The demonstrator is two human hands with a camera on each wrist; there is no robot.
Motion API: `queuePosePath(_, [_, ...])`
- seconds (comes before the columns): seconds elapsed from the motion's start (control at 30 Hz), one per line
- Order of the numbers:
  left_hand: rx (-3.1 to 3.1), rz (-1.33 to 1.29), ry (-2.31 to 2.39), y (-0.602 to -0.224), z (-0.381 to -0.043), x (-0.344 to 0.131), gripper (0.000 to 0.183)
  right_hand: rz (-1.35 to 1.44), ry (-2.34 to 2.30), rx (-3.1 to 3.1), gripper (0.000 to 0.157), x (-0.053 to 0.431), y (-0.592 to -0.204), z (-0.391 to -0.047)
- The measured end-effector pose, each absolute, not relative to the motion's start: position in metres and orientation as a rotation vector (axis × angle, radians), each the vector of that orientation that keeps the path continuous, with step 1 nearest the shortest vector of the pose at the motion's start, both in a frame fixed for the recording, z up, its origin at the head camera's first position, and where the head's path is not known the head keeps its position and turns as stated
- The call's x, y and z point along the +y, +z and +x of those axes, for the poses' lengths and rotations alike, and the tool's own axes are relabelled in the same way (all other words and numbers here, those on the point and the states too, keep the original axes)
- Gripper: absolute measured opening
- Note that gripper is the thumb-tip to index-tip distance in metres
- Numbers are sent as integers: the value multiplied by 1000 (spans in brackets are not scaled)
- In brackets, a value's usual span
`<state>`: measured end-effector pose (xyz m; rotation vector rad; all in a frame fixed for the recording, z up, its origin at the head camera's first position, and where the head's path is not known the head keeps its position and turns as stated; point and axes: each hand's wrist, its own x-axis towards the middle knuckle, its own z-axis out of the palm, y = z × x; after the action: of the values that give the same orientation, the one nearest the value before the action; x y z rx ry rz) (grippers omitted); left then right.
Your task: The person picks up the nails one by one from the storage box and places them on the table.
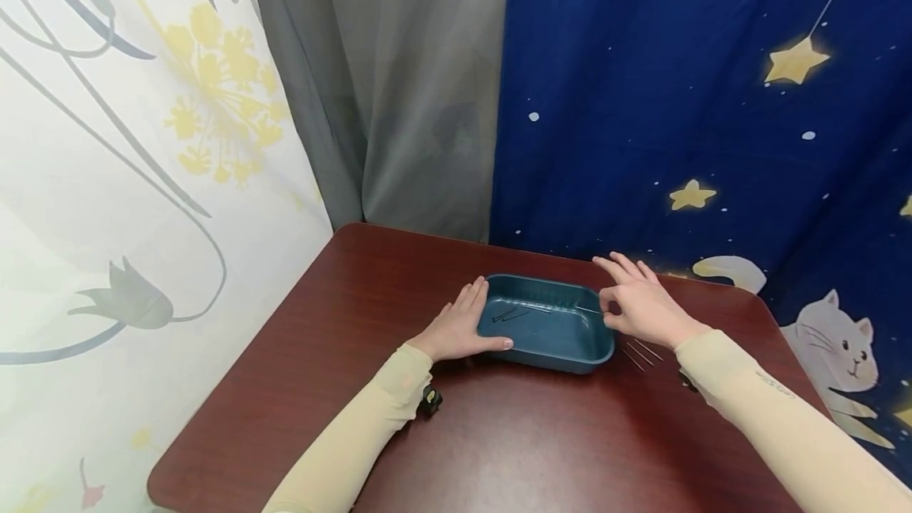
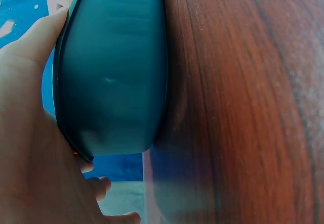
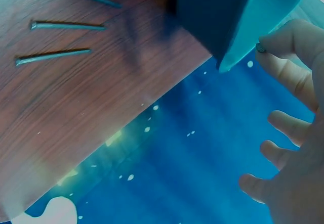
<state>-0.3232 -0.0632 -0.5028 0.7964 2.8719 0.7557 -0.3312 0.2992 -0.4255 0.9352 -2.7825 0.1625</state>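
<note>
"Tray (image 1: 549, 339) first: where does it stand?"

"On the reddish-brown table (image 1: 513, 434), toward the far edge, upright, with its open side up. It is dark teal."

"And the left hand (image 1: 459, 328)?"

"At the tray's left end. Its fingers stretch along the rim and the thumb reaches over the near side. It rests on the tray, not clenched."

"What about the right hand (image 1: 647, 309)?"

"Busy at the opposite end, just above the rim. Thumb and forefinger pinch a single nail (image 3: 260, 47), whose shaft points out over the tray. The other three fingers stick out, spread apart."

"Any more nails?"

"Three loose nails (image 3: 68, 26) lie on the table just right of the tray, apart from one another. Several inside nails (image 1: 516, 317) lie on the tray's floor, mostly toward the left; they are too dark and thin to count surely."

"And behind the table?"

"A navy curtain (image 1: 641, 117) with yellow stars, and beside it a grey curtain (image 1: 427, 85)."
</note>
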Motion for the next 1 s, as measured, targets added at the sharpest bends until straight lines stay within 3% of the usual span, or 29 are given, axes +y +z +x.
queuePosePath(1.0, [2876, 792, 730, -503, -324, -62, 127, 580, 280, -2828, 25, 381, -449, -307])
